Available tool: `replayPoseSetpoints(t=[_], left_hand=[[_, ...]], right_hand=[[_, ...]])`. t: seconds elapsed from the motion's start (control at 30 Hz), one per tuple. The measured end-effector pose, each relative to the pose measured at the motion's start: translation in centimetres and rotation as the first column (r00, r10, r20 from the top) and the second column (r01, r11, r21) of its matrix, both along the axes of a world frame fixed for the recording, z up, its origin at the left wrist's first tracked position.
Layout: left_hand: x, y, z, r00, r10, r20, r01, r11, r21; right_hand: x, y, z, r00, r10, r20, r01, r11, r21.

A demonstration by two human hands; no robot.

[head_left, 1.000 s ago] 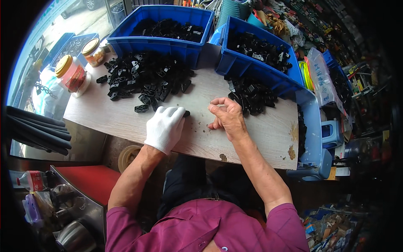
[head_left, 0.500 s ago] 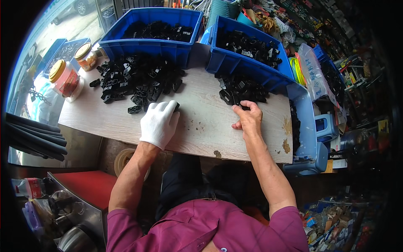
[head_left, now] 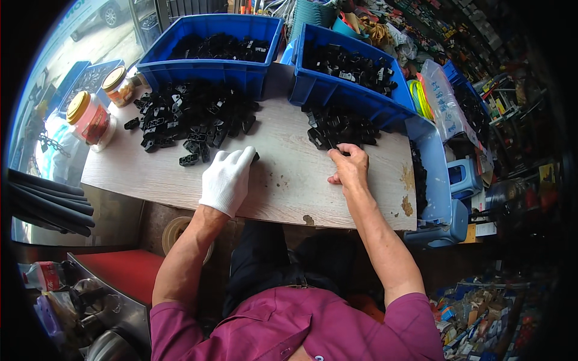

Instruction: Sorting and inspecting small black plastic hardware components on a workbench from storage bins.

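My left hand (head_left: 227,178), in a white glove, rests palm down on the wooden board (head_left: 283,180), fingers closed over a small black plastic part (head_left: 255,157) just showing at its fingertips. A big pile of black plastic parts (head_left: 186,117) lies just beyond it at the left. My bare right hand (head_left: 349,166) reaches to the near edge of a smaller pile of black parts (head_left: 337,127) and pinches one piece there.
Two blue bins (head_left: 211,63) (head_left: 349,84) holding more black parts stand at the back of the board. Two jars with yellow lids (head_left: 90,117) sit at the left end. A blue tray (head_left: 430,171) hangs at the right edge. Black tubes (head_left: 42,201) lie at the far left.
My right hand moved away from the left hand, rightward to the smaller pile. The gloved left hand stayed nearly in place on the board.
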State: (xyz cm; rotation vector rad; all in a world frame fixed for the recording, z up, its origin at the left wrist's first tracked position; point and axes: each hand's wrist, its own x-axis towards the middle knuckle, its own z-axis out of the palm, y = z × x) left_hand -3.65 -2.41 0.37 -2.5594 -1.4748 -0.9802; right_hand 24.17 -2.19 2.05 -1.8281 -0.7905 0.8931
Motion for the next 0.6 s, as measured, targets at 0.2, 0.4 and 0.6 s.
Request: replayPoseSetpoints(t=[0.2,0.4,0.6], left_hand=[[-0.2,-0.1,-0.3,0.987,-0.045,0.152,0.045,0.999,0.006],[0.4,-1.1,-0.3,0.958,-0.064,0.279,0.079,0.996,-0.04],[1.6,-2.5,-0.3,0.91,-0.102,0.403,0.143,0.987,-0.073]], right_hand=[[0.4,-0.8,0.7,0.999,0.035,-0.018,-0.035,0.999,-0.029],[1.2,-2.3,1.1,0.996,0.082,-0.028,-0.083,0.994,-0.069],[1.9,-3.2,1.4,0.973,0.228,-0.028,-0.23,0.966,-0.121]])
